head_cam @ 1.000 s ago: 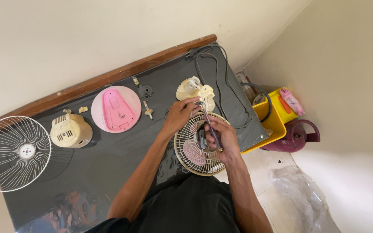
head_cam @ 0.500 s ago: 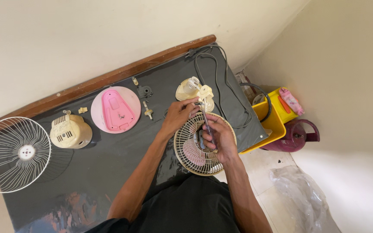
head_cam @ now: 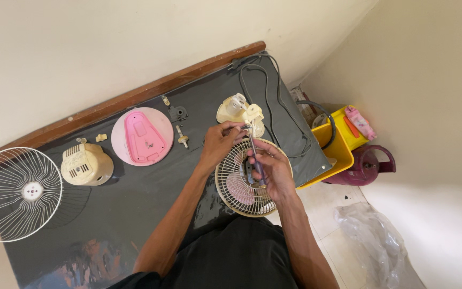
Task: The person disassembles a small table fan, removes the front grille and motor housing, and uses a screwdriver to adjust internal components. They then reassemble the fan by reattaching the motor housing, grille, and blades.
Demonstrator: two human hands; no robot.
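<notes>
Scanning from the left, you have a white wire fan guard hanging over the counter's edge, then a cream motor housing, then a round pink base plate with small loose fittings lying beside it. Your left hand sits near the middle of the counter, fingers pinched at the top end of a screwdriver, right against the cream fan neck. Compared with a second ago, that hand has crept a little closer to the neck piece and the shaft looks more upright, so you seem settled on one fastening rather than moving between parts; the rest of the layout has not shifted. Your right hand is clenched around the screwdriver's lower shaft, directly over the beige rear grille, which lies flat at the near edge of the counter with a pink blade showing through its ribs. A dark power cord loops along the counter behind it. Further right, off the counter, stands a yellow tub with a pink cloth on its far rim, then a maroon jug, and on the floor a crumpled clear plastic bag. No package or label is readable from here.
</notes>
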